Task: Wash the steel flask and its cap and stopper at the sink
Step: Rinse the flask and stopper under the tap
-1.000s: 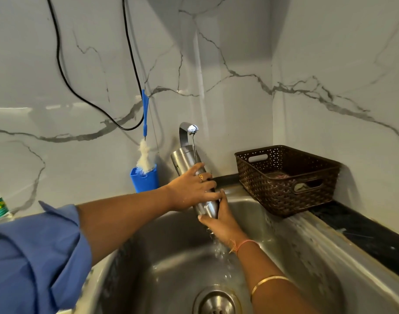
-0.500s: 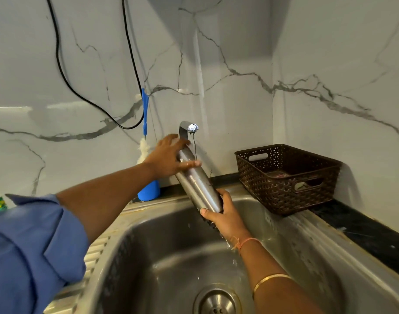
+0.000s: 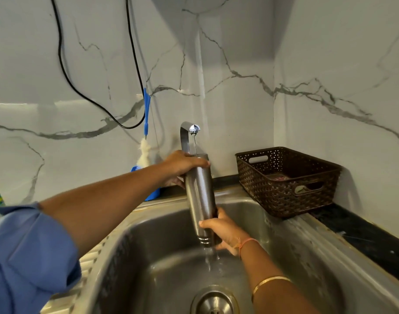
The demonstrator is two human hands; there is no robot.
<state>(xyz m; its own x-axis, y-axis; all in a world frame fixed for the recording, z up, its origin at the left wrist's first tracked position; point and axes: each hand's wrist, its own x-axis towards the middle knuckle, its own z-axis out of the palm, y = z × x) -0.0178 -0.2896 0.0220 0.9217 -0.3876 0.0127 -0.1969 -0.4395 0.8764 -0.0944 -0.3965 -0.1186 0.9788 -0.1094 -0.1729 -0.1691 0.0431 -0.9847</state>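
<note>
Steel flask [image 3: 200, 196] was held nearly upright over the sink [image 3: 291, 250], its upper end just under the tap [image 3: 189, 132], from which a thin stream was falling. The top was gripped by the left hand [image 3: 185, 163], fingers curled over it, while the lower, ridged end was clasped by the right hand [image 3: 225, 230]. Water [image 3: 211, 257] was seen running off the bottom of the flask towards the drain [image 3: 213, 302]. Which end was the mouth could not be told.

Rinsing of the flask body was judged to be the step in hand, with cap and stopper not yet dealt with, neither being seen in either hand. A bottle brush [image 3: 146, 132] was stood in a blue holder [image 3: 153, 194] at the wall, and a brown basket [image 3: 284, 196] was set on the black bench [image 3: 364, 234] beside the sink; its contents could not be made out.

Next, it was judged, the flask would need to be turned and drained under a firm two-handed grip, wet steel being slippery, before the smaller parts were taken up.
</note>
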